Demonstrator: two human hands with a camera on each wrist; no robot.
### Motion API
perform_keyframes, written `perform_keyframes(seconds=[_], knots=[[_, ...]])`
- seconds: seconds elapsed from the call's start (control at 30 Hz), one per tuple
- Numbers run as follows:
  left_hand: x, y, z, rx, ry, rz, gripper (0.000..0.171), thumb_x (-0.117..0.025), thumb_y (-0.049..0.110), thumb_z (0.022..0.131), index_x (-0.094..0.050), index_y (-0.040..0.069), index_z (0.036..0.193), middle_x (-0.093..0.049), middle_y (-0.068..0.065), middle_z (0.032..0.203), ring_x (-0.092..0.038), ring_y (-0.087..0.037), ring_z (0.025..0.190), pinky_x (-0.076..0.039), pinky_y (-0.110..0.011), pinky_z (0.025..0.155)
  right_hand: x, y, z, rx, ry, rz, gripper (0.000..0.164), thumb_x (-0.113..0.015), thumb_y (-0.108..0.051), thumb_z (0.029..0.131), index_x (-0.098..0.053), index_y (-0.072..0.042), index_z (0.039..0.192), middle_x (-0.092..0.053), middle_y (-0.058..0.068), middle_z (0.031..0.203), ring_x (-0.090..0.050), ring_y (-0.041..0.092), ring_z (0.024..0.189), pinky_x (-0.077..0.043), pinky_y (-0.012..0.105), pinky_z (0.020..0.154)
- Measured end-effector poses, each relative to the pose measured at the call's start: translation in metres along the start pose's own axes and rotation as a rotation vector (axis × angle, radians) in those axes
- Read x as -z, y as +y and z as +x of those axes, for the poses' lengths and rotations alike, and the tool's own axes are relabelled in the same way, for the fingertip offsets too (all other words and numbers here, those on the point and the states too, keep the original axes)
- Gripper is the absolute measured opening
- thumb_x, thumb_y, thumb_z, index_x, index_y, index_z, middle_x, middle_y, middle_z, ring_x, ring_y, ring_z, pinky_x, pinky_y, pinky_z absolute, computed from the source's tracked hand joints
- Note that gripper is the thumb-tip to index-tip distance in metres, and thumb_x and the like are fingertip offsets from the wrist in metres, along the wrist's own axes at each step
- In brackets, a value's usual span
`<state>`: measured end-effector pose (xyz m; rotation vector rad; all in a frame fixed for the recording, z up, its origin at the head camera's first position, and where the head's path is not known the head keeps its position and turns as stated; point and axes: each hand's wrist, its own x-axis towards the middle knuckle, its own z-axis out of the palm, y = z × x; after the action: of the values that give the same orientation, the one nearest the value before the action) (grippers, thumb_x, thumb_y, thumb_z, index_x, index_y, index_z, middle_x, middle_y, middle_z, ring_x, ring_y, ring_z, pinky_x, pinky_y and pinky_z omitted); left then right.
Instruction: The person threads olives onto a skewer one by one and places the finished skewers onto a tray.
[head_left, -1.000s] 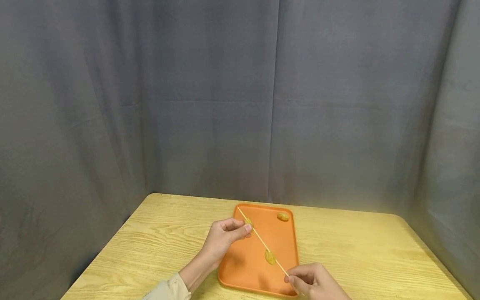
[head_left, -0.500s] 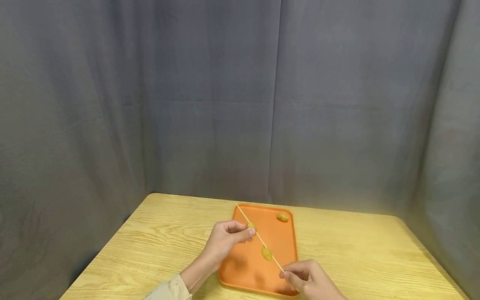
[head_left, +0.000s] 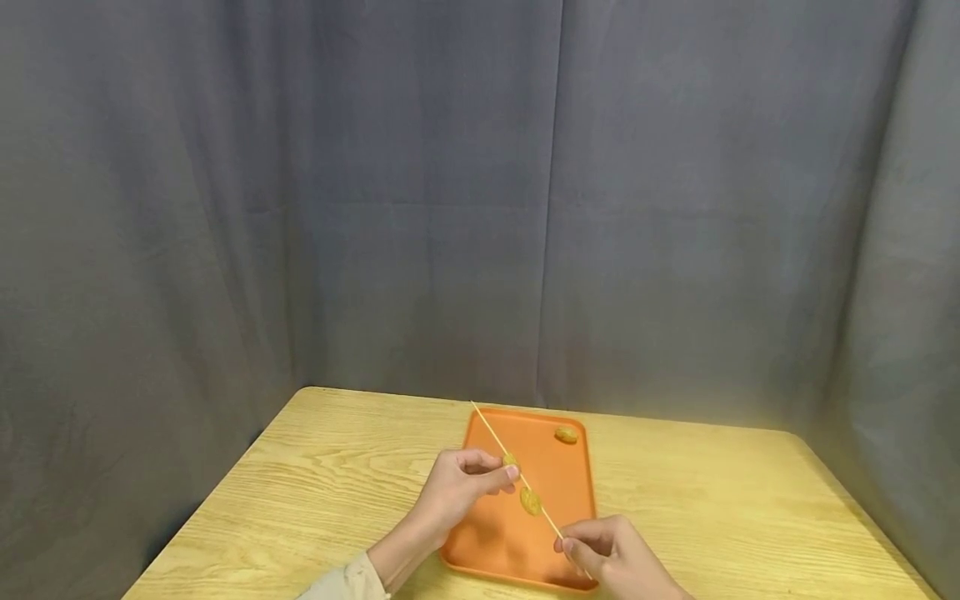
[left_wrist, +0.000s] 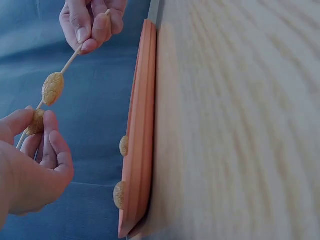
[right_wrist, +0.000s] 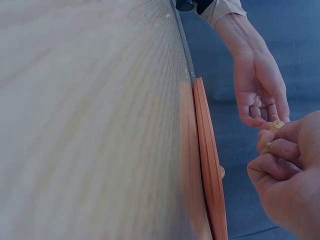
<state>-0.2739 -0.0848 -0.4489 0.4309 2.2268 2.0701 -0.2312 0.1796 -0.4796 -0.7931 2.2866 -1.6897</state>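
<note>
A: Left hand [head_left: 454,492]?
B: Thumb and fingers pinch a tan oval piece [head_left: 511,459] on a slim stick [head_left: 487,427]; fingers partly hide it.
A: Right hand [head_left: 618,557]?
B: Fingers curled, gripping the stick toward its near end. A second oval piece [head_left: 531,501] sits on the stick between both hands.
A: Stick's position?
B: Slantwise, above an orange tray [head_left: 566,492] on the wood-grain table [head_left: 712,500]. Another oval piece [head_left: 566,435] lies in the tray's far right corner.

The left wrist view shows four brown lumps [left_wrist: 52,89], two on one stick [left_wrist: 72,59] and two on one tray [head_left: 557,483]; the head view shows three of them. There is one left hand [head_left: 453,492], one right hand [head_left: 615,556], one sleeve [head_left: 348,582] and one bench [head_left: 697,500].
</note>
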Motion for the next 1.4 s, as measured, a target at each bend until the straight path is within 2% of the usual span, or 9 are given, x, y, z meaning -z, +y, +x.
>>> perform_keyframes(seconds=[0.3,0.47,0.67,0.83,0.97,1.07,1.2,1.3,1.4], knots=[[0.000,-0.008,0.005,0.045,-0.039,0.008,0.035,-0.083,0.036,0.087,-0.075,0.006,0.104,-0.076,-0.009,0.092,-0.068,-0.027,0.093,-0.052,-0.048,0.091,0.007,0.003,0.002,-0.032,0.025,0.004,0.026,-0.060,-0.015,0.104,-0.074,0.005,0.111,-0.071,0.015,0.100,-0.063,0.020,0.092,-0.055,0.033,0.077],[-0.001,-0.016,0.010,0.072,-0.113,-0.047,0.037,-0.078,0.034,0.092,-0.071,0.003,0.110,-0.074,-0.011,0.103,-0.071,-0.027,0.094,-0.054,-0.049,0.092,0.012,0.003,-0.003,-0.002,0.061,-0.008,0.024,-0.060,-0.012,0.103,-0.073,0.008,0.108,-0.068,0.010,0.090,-0.059,0.012,0.079,-0.054,0.029,0.071],[0.018,-0.019,0.005,0.104,-0.161,-0.091,0.044,-0.074,0.029,0.096,-0.066,-0.002,0.126,-0.071,-0.017,0.116,-0.070,-0.033,0.101,-0.054,-0.049,0.093,0.012,0.001,-0.005,0.018,0.059,-0.026,0.024,-0.060,-0.012,0.103,-0.073,0.007,0.109,-0.068,0.007,0.086,-0.060,0.011,0.077,-0.053,0.029,0.070],[0.036,-0.013,0.016,0.095,-0.136,-0.027,0.046,-0.072,0.026,0.097,-0.061,0.000,0.134,-0.069,-0.017,0.120,-0.066,-0.038,0.109,-0.051,-0.051,0.097,0.028,-0.008,-0.010,0.024,0.129,-0.088,0.024,-0.061,-0.015,0.104,-0.074,0.003,0.111,-0.069,0.008,0.089,-0.060,0.011,0.082,-0.052,0.036,0.077],[0.047,-0.012,0.034,0.081,-0.092,0.061,0.042,-0.071,0.021,0.098,-0.063,0.000,0.133,-0.070,-0.015,0.117,-0.068,-0.035,0.106,-0.053,-0.051,0.094,0.038,-0.015,-0.013,0.027,0.173,-0.123,0.023,-0.062,-0.018,0.103,-0.075,0.000,0.110,-0.064,0.005,0.080,-0.058,0.015,0.076,-0.050,0.034,0.070],[0.051,-0.015,0.045,0.043,-0.090,0.178,0.034,-0.071,0.016,0.098,-0.067,-0.001,0.127,-0.072,-0.012,0.109,-0.070,-0.033,0.095,-0.058,-0.050,0.080,0.044,-0.019,-0.017,0.025,0.173,-0.136,0.024,-0.062,-0.019,0.104,-0.074,0.001,0.112,-0.064,0.008,0.084,-0.062,0.019,0.084,-0.053,0.034,0.075],[0.054,-0.018,0.055,-0.084,-0.177,0.446,0.026,-0.071,0.009,0.097,-0.072,0.001,0.121,-0.071,-0.010,0.106,-0.069,-0.026,0.088,-0.058,-0.043,0.070,0.051,-0.021,-0.024,-0.010,0.190,-0.157,0.023,-0.061,-0.018,0.104,-0.074,-0.001,0.113,-0.065,0.013,0.090,-0.062,0.021,0.092,-0.052,0.037,0.079],[0.055,-0.020,0.062,-0.197,-0.259,0.651,0.026,-0.074,0.005,0.093,-0.072,-0.001,0.119,-0.071,-0.013,0.110,-0.068,-0.026,0.092,-0.057,-0.040,0.078,0.053,-0.021,-0.029,-0.029,0.215,-0.162,0.020,-0.061,-0.014,0.104,-0.074,-0.002,0.112,-0.065,0.011,0.087,-0.060,0.018,0.084,-0.050,0.033,0.070],[0.057,-0.021,0.065,-0.248,-0.322,0.773,0.031,-0.078,0.001,0.089,-0.071,-0.006,0.118,-0.070,-0.018,0.113,-0.069,-0.032,0.098,-0.057,-0.044,0.084,0.053,-0.020,-0.034,-0.025,0.235,-0.172,0.018,-0.061,-0.011,0.102,-0.075,-0.001,0.109,-0.064,0.006,0.081,-0.054,0.013,0.071,-0.046,0.029,0.057]])
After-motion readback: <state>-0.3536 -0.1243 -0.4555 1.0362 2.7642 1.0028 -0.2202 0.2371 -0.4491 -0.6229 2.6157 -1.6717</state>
